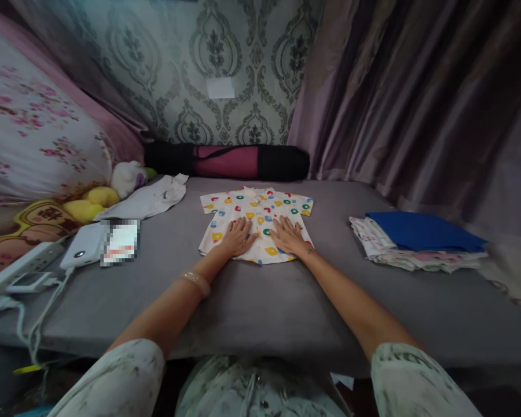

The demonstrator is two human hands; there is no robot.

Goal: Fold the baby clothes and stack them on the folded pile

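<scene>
A small white short-sleeved shirt (263,217) with colourful prints lies spread flat on the grey padded surface (260,307), its collar pointing away from me. My left hand (240,236) rests palm down on the left half of the shirt, fingers spread. On the right half lies my right hand (289,236), also flat with fingers apart. Neither hand grips the cloth. Off to the right sits a stack of folded clothes (382,255) with a folded blue garment (425,230) on top.
At the left are a white garment (150,197), plush toys (93,202), a white power bank (83,246), a power strip (28,266) with cables, and a pixelated item (120,242). A black and pink rolled bag (226,161) lies along the wall. Curtains (395,98) hang at right.
</scene>
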